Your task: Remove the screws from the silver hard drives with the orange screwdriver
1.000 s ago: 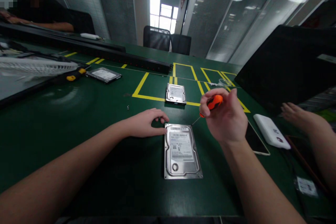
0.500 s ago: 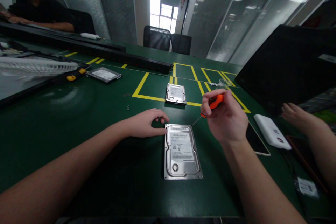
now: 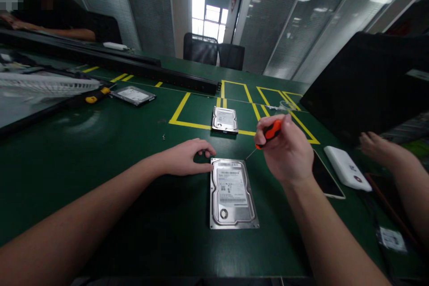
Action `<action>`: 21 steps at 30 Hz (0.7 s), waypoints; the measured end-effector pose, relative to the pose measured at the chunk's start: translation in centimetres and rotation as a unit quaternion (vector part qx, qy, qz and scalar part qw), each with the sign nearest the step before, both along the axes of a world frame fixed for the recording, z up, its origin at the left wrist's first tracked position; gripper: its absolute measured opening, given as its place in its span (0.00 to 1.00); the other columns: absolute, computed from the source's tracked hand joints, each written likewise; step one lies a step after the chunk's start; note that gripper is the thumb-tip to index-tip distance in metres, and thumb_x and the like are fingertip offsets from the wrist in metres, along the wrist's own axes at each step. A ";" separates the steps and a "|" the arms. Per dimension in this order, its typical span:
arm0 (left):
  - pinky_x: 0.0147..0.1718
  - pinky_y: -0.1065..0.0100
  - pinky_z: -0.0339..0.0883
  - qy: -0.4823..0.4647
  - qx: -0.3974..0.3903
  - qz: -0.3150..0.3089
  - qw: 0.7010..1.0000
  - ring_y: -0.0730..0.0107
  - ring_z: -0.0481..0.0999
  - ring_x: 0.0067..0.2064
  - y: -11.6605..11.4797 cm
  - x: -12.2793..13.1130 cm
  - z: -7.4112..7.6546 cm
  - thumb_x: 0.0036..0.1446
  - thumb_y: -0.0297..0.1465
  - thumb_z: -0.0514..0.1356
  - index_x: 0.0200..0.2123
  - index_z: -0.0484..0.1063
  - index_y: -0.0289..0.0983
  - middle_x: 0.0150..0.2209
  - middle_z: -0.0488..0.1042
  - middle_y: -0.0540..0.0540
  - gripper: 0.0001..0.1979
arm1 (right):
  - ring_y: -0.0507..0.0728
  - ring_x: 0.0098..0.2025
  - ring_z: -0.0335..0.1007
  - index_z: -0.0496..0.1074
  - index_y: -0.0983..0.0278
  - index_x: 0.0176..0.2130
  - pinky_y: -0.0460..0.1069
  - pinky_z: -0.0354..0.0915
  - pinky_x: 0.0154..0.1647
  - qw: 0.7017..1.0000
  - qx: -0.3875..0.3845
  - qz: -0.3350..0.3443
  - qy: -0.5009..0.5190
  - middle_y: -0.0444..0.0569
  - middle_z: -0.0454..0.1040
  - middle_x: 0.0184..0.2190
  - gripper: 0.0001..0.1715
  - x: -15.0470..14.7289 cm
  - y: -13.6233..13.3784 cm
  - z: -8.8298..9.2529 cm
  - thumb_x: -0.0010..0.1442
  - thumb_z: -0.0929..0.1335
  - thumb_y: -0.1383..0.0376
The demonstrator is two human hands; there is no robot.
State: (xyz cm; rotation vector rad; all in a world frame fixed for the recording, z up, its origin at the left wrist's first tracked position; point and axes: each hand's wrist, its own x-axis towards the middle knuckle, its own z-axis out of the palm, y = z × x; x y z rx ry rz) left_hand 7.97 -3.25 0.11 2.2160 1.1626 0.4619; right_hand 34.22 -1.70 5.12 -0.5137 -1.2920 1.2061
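A silver hard drive (image 3: 232, 193) lies label-up on the green table (image 3: 134, 152) in front of me. My left hand (image 3: 186, 157) rests against the drive's far left corner with fingers curled and nothing in them. My right hand (image 3: 286, 149) pinches an orange-handled screwdriver (image 3: 270, 132), whose thin tip points down at the drive's far right corner.
A second hard drive (image 3: 224, 119) sits farther back inside yellow floor-tape lines, a third (image 3: 133, 94) at the left. A white power bank (image 3: 346, 167) and a phone (image 3: 324, 178) lie to the right. Another person's hand (image 3: 377, 147) rests at the right; a person sits far left.
My right fingers have shifted round the screwdriver handle and the hand moved slightly left. My left hand and the drive have stayed put.
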 end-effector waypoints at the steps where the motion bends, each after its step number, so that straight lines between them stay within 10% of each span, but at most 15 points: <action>1: 0.49 0.63 0.68 0.001 0.000 0.000 1.000 0.60 0.74 0.50 0.0 0.0 0.0 0.61 0.46 0.66 0.54 0.76 0.39 0.49 0.76 0.43 0.23 | 0.51 0.28 0.68 0.77 0.62 0.34 0.49 0.64 0.28 1.000 0.007 -0.005 0.000 0.47 0.74 0.36 0.16 0.0 0.0 0.0 0.65 0.73 0.52; 21: 0.50 0.62 0.68 0.005 -0.004 0.002 1.000 0.60 0.73 0.50 0.0 0.0 0.1 0.61 0.46 0.66 0.54 0.76 0.39 0.49 0.75 0.43 0.23 | 0.48 0.24 0.64 0.70 0.59 0.36 0.48 0.61 0.26 1.000 0.015 0.000 -0.004 0.43 0.74 0.35 0.13 -0.1 -0.2 -0.1 0.64 0.75 0.55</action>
